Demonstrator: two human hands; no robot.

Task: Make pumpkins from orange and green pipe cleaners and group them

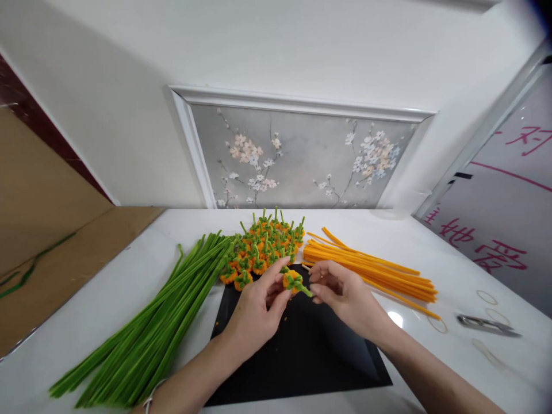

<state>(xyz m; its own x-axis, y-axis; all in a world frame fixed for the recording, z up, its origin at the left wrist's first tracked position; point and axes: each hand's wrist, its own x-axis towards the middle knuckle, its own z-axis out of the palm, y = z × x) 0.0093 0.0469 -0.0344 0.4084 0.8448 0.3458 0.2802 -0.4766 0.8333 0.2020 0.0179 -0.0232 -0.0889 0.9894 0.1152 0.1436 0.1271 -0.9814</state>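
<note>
Between the thumb and fingers of my left hand (261, 305) is a small orange pipe-cleaner pumpkin (291, 280) with a green top. Its green stem (305, 291) points right, towards my right hand (342, 293). The right fingers are curled and pinched at the stem's tip, partly hiding it. Both hands are above a black mat (302, 362). Just behind them stands a cluster of similar orange pumpkins (263, 244), their green stems sticking up.
A bundle of green pipe cleaners (172, 310) lies at left, orange pipe cleaners (371, 267) at right. Thread snips (488, 325) and several rubber bands (487, 297) are farther right on the white table (431, 368). Cardboard (56, 230) borders the left, a wall the back.
</note>
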